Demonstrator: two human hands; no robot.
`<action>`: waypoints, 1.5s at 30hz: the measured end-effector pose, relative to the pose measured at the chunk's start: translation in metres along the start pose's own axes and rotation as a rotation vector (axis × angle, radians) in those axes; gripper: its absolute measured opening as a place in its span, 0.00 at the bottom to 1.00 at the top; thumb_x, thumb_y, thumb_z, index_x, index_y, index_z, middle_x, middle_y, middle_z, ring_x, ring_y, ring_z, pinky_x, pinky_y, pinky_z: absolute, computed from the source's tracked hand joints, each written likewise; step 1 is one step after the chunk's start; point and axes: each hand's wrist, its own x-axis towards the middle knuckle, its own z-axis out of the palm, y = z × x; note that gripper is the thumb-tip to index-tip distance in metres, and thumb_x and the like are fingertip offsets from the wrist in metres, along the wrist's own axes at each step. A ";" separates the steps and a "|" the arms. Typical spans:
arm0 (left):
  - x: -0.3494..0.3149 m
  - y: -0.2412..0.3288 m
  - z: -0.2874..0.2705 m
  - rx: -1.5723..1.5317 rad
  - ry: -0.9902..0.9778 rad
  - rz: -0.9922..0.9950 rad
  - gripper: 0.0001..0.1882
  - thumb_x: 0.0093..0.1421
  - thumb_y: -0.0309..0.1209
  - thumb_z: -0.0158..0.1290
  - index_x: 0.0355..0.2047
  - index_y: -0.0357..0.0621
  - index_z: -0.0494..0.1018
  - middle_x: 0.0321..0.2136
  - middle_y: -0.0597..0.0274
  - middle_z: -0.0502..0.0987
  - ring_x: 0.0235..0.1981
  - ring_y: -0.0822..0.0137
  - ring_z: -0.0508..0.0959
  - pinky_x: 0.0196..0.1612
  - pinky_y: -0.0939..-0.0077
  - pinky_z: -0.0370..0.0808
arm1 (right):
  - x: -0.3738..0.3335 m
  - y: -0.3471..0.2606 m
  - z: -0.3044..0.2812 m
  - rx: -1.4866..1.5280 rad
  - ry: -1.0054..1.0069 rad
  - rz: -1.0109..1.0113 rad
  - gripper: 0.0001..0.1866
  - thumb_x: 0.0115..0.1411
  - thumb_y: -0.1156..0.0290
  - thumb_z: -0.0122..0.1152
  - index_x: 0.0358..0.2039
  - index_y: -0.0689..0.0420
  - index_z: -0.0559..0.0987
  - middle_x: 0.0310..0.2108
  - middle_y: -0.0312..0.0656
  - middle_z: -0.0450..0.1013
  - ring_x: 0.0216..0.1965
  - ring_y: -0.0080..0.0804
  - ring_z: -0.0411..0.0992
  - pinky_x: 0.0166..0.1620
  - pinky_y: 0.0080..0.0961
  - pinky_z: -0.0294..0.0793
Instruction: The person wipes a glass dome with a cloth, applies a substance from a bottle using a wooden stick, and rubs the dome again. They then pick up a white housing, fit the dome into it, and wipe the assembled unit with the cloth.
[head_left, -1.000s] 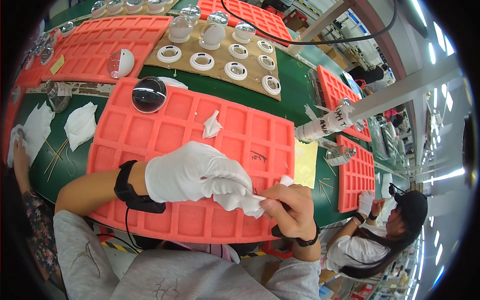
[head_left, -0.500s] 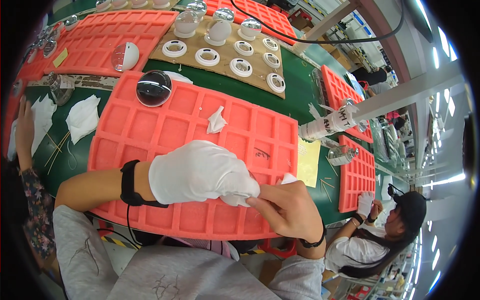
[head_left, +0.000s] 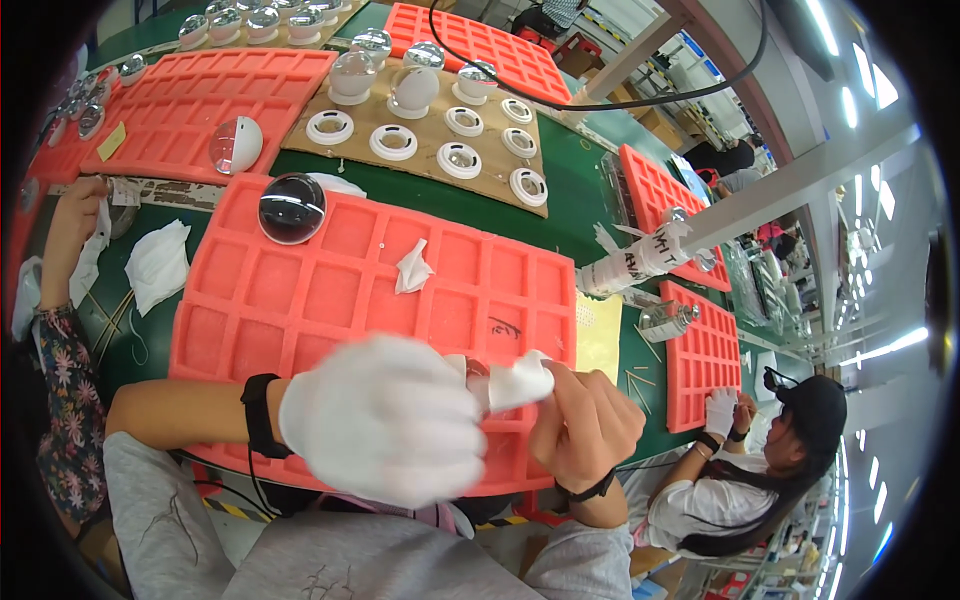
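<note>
My left hand (head_left: 385, 420), in a white glove and blurred by motion, is curled closed over the near part of a red foam tray (head_left: 350, 290). At its fingertips shows a small piece of a shiny, see-through thing (head_left: 477, 375); the glove hides the rest. Just to the right, my bare right hand (head_left: 588, 425) pinches a white wipe (head_left: 520, 382) between thumb and fingers, the wipe reaching toward the glove. A crumpled white wipe (head_left: 413, 268) lies on the tray. On its far left corner rests a glossy ball with a dark front (head_left: 292, 208).
Beyond the tray, a cardboard sheet (head_left: 330, 105) carries white rings (head_left: 393, 142) and clear-topped white balls (head_left: 414, 92). Right of it are a taped post (head_left: 635, 262), a yellow sheet (head_left: 598, 335) and a glass bottle (head_left: 668, 320). Co-workers sit left and right (head_left: 760, 470).
My hands have drawn apart a little, and the gloved left one has swung nearer to me. The white wipe now shows spread from my right fingers. The left co-worker's hand has moved.
</note>
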 end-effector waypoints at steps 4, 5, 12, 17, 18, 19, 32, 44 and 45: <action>0.017 0.002 0.023 -0.293 0.420 -0.485 0.15 0.59 0.41 0.62 0.34 0.42 0.76 0.26 0.66 0.75 0.28 0.63 0.77 0.34 0.71 0.75 | -0.002 0.005 -0.006 -0.225 0.070 -0.172 0.15 0.44 0.84 0.64 0.36 0.63 0.82 0.20 0.41 0.73 0.16 0.30 0.68 0.20 0.23 0.64; 0.020 0.003 0.027 -0.396 0.625 -0.672 0.16 0.60 0.43 0.62 0.32 0.42 0.77 0.24 0.67 0.75 0.26 0.63 0.77 0.33 0.71 0.75 | -0.002 0.006 -0.005 -0.278 0.075 -0.224 0.16 0.43 0.83 0.64 0.36 0.63 0.83 0.21 0.40 0.73 0.16 0.28 0.67 0.20 0.21 0.63; 0.019 0.016 0.005 -0.116 0.171 -0.731 0.15 0.61 0.42 0.61 0.24 0.46 0.77 0.19 0.66 0.72 0.20 0.65 0.73 0.21 0.72 0.68 | 0.002 0.006 0.005 -0.370 0.030 -0.289 0.17 0.43 0.81 0.66 0.37 0.63 0.83 0.21 0.37 0.73 0.16 0.26 0.65 0.20 0.19 0.61; 0.016 0.018 0.015 0.350 0.049 -0.204 0.14 0.60 0.38 0.60 0.20 0.47 0.73 0.17 0.64 0.68 0.16 0.70 0.68 0.17 0.75 0.63 | 0.002 0.008 0.016 -0.345 0.013 -0.230 0.19 0.43 0.84 0.64 0.40 0.63 0.83 0.21 0.36 0.73 0.15 0.26 0.64 0.20 0.21 0.61; 0.014 0.017 0.019 0.351 0.050 -0.204 0.14 0.60 0.38 0.60 0.20 0.47 0.73 0.17 0.64 0.68 0.16 0.70 0.68 0.17 0.75 0.63 | 0.003 0.007 0.017 -0.345 0.014 -0.232 0.19 0.43 0.84 0.64 0.40 0.63 0.83 0.21 0.36 0.73 0.15 0.26 0.64 0.20 0.21 0.61; 0.012 0.017 0.024 0.376 0.022 -0.125 0.14 0.59 0.38 0.60 0.20 0.48 0.72 0.16 0.65 0.67 0.16 0.71 0.67 0.16 0.76 0.62 | 0.004 0.006 0.018 -0.295 0.018 -0.191 0.20 0.44 0.84 0.63 0.42 0.63 0.83 0.20 0.35 0.72 0.15 0.25 0.63 0.20 0.21 0.60; 0.001 0.003 0.035 0.412 -0.214 -0.027 0.10 0.53 0.35 0.57 0.20 0.47 0.69 0.16 0.65 0.64 0.18 0.70 0.68 0.16 0.76 0.65 | -0.001 0.004 0.003 0.327 -0.158 0.195 0.20 0.50 0.87 0.57 0.45 0.64 0.82 0.20 0.44 0.75 0.17 0.32 0.72 0.24 0.21 0.69; -0.005 -0.038 0.020 0.385 -0.055 -0.341 0.10 0.48 0.32 0.61 0.19 0.50 0.69 0.17 0.63 0.70 0.16 0.60 0.73 0.19 0.68 0.67 | -0.003 0.012 -0.004 0.715 -0.590 0.046 0.07 0.57 0.79 0.61 0.36 0.63 0.82 0.23 0.46 0.77 0.20 0.39 0.76 0.24 0.27 0.72; -0.004 -0.034 0.018 0.375 -0.065 -0.347 0.10 0.48 0.32 0.61 0.19 0.50 0.69 0.17 0.63 0.70 0.16 0.61 0.73 0.19 0.68 0.67 | -0.002 0.012 -0.003 0.758 -0.635 -0.004 0.07 0.57 0.79 0.61 0.37 0.63 0.82 0.22 0.46 0.77 0.20 0.40 0.76 0.23 0.28 0.72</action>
